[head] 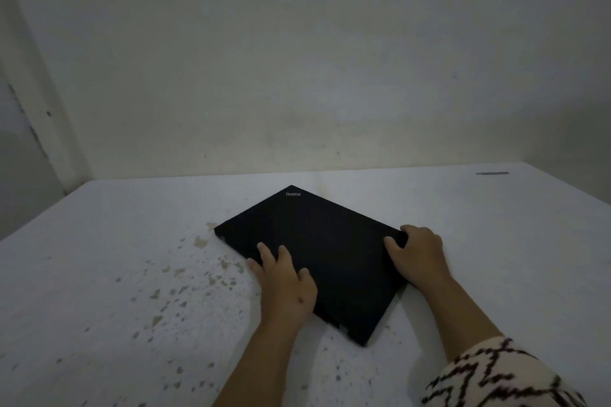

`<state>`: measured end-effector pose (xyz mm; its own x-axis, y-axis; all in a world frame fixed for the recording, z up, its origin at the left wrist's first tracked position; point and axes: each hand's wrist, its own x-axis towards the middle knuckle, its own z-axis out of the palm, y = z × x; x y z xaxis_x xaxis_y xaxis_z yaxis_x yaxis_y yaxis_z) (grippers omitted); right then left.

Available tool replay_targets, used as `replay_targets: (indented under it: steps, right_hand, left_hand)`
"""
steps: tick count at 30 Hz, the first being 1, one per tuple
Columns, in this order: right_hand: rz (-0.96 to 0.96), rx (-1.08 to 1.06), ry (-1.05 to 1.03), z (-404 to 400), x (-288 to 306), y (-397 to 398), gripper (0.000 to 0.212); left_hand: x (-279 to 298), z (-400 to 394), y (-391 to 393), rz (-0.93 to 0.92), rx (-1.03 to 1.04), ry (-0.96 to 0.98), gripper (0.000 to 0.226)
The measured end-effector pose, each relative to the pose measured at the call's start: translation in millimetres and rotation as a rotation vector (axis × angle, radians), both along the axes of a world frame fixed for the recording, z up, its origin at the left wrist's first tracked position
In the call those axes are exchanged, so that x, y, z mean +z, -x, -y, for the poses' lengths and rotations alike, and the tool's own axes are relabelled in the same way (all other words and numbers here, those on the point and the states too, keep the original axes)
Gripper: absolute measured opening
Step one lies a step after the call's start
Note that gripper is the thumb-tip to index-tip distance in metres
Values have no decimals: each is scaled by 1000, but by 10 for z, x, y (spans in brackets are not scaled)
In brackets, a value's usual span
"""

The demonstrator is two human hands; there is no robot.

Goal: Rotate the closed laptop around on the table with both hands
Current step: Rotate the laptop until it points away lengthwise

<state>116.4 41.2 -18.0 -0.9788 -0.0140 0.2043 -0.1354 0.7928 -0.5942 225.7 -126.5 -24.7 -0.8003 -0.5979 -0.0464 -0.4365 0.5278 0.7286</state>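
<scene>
A closed black laptop (325, 248) lies flat on the white table (115, 241), turned diagonally so one corner with a small logo points away from me. My left hand (286, 284) rests on its near-left edge, fingers spread over the lid and thumb on top. My right hand (418, 253) grips the right corner, fingers curled over the edge onto the lid. Both hands touch the laptop.
The table's white surface is chipped, with brown spots left of the laptop. A pale wall (297, 59) rises just behind the table's far edge. A small dark strip (492, 173) lies at the far right. My right sleeve (496, 377) is patterned white and dark.
</scene>
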Motion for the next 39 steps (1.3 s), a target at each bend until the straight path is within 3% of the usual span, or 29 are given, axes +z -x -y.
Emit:
replay_targets:
  steps: [12, 15, 19, 22, 39]
  right_hand:
    - [18, -73, 19, -38, -30, -311, 40]
    - [16, -83, -17, -42, -18, -370, 40]
    - [-31, -52, -22, -34, 34, -416, 41]
    - [-57, 15, -39, -18, 49, -435, 19]
    - [-42, 39, -11, -16, 32, -650, 27]
  left_hand:
    - [11, 284, -102, -118, -134, -21, 59]
    - [18, 123, -157, -20, -148, 18, 77]
    - [-17, -212, -291, 134, -278, 38, 120]
    - [-38, -282, -386, 169, -328, 121, 136]
    - [38, 99, -482, 124, -433, 176, 120]
